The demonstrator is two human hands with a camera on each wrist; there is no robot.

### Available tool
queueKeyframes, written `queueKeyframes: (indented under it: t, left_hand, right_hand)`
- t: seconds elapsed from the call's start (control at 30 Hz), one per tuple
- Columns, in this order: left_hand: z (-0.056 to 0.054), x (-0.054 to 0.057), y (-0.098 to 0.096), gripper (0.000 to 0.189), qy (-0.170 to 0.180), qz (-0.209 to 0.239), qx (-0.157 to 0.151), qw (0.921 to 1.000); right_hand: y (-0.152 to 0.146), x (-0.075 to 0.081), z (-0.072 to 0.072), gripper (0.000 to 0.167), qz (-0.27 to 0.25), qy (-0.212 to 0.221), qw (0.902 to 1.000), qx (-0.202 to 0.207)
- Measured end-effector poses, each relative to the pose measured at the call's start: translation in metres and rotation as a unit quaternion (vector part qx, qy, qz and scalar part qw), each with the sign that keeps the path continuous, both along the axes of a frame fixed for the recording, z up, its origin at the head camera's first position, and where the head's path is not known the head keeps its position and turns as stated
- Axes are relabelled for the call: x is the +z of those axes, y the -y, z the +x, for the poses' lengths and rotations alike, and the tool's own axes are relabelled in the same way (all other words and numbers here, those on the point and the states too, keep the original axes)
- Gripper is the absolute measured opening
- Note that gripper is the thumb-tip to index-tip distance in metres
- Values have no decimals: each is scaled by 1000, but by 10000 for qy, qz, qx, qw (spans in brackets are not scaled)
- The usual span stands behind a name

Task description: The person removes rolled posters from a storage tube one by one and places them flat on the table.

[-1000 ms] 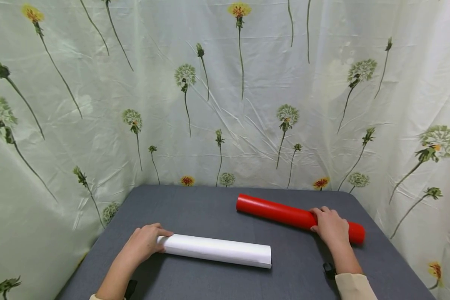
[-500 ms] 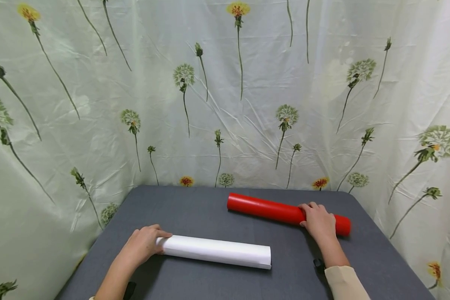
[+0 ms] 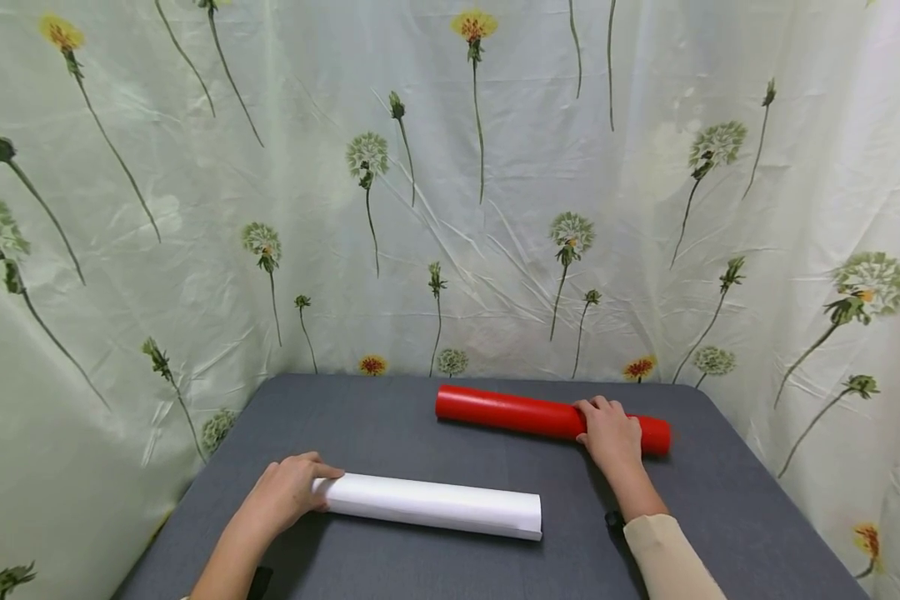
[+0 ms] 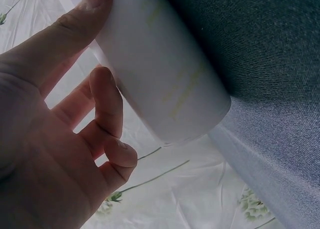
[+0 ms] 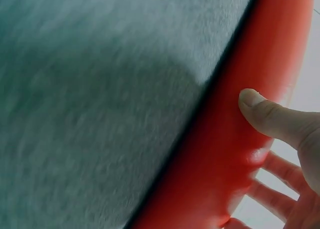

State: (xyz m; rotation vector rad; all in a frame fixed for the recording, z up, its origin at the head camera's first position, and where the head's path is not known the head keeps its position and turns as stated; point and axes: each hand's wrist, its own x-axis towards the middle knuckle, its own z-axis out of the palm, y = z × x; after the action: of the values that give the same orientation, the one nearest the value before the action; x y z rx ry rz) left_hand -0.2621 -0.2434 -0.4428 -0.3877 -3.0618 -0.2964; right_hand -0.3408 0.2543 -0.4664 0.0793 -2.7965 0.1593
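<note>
A white paper roll (image 3: 435, 502) lies across the front middle of the table, a loose edge showing along its lower right side. My left hand (image 3: 288, 492) holds its left end, the thumb (image 4: 95, 1) along one side and other fingers curled near it. Faint yellow marks show on the white roll (image 4: 165, 69) in the left wrist view. Farther back and to the right lies a glossy red tube (image 3: 506, 408), slightly slanted. My right hand (image 3: 611, 433) grips it right of its middle. In the right wrist view, the thumb (image 5: 270, 116) presses the red surface while the fingers reach round the far side.
The dark grey table (image 3: 345, 425) has rounded back corners. Behind it and at both sides hangs a pale curtain (image 3: 307, 208) printed with dandelions. A strip of bare tabletop separates the white roll from the red tube.
My right hand and the red tube have moved left and slightly back across the table. The left hand and the white roll have stayed nearly in place.
</note>
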Motion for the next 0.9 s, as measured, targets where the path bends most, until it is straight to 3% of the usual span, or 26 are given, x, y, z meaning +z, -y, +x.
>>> queueKeyframes:
  t: [0.57, 0.9]
  left_hand:
    - [3, -4, 2, 47, -256, -19, -42, 9997]
    - [3, -3, 2, 47, -188, 19, -13, 9998]
  right_hand:
    - [31, -3, -20, 57, 73, -141, 9998, 112]
    - [48, -1, -25, 56, 113, -244, 9994, 227]
